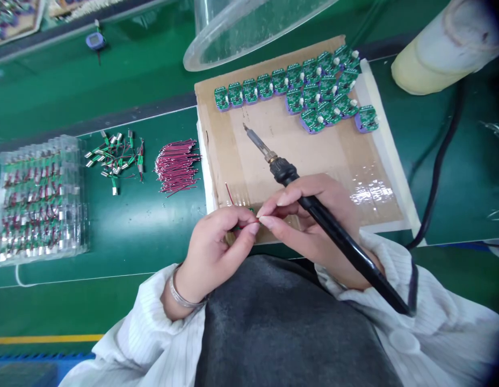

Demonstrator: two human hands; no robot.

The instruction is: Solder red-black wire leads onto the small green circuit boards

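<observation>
My left hand [219,244] is closed in a pinch on a thin red wire [230,194], whose one end sticks up past the fingers. A small green part shows just behind the fingertips; most of it is hidden. My right hand [317,220] meets the left at the fingertips, its thumb and forefinger pinched at the wire. Lying across that same hand is a soldering iron [325,217], black-handled, its bare tip pointing up and left over the cardboard [273,142]. Green circuit boards [279,81] on purple bases stand in rows at the cardboard's far side.
Left of the cardboard lie a bundle of cut red and black wires [177,167], loose small motors with leads [114,156] and stacked clear trays [82,215]. A clear plastic hood [241,37] hangs above; a pale cylinder [442,48] and black cable [442,156] are at right.
</observation>
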